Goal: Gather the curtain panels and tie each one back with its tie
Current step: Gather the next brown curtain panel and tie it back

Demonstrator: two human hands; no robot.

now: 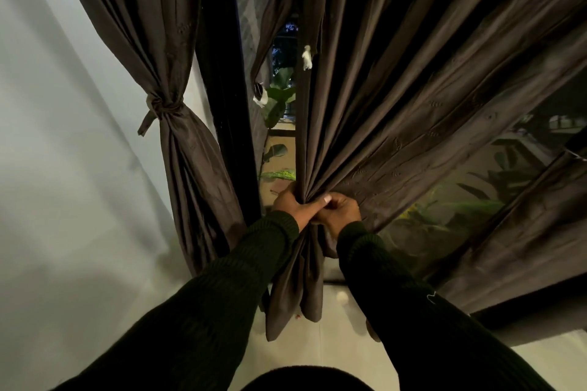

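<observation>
Dark-sleeved forearms lead to the left hand (290,205) and right hand (338,211), both clenched round the gathered right curtain panel (413,98) at centre, which should be kept tightly bunched while its tie, not discernible, is wrapped as on the tied left panel (178,136).

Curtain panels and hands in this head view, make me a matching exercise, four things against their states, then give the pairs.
Things:
1. left curtain panel
2. right curtain panel
3. left hand
4. floor

States:
A. pale, under the hanging hem
B. knotted back with its tie
C. gripping the bunch from the left
D. gathered in both hands, not yet tied

Pairs: 1-B, 2-D, 3-C, 4-A
</observation>
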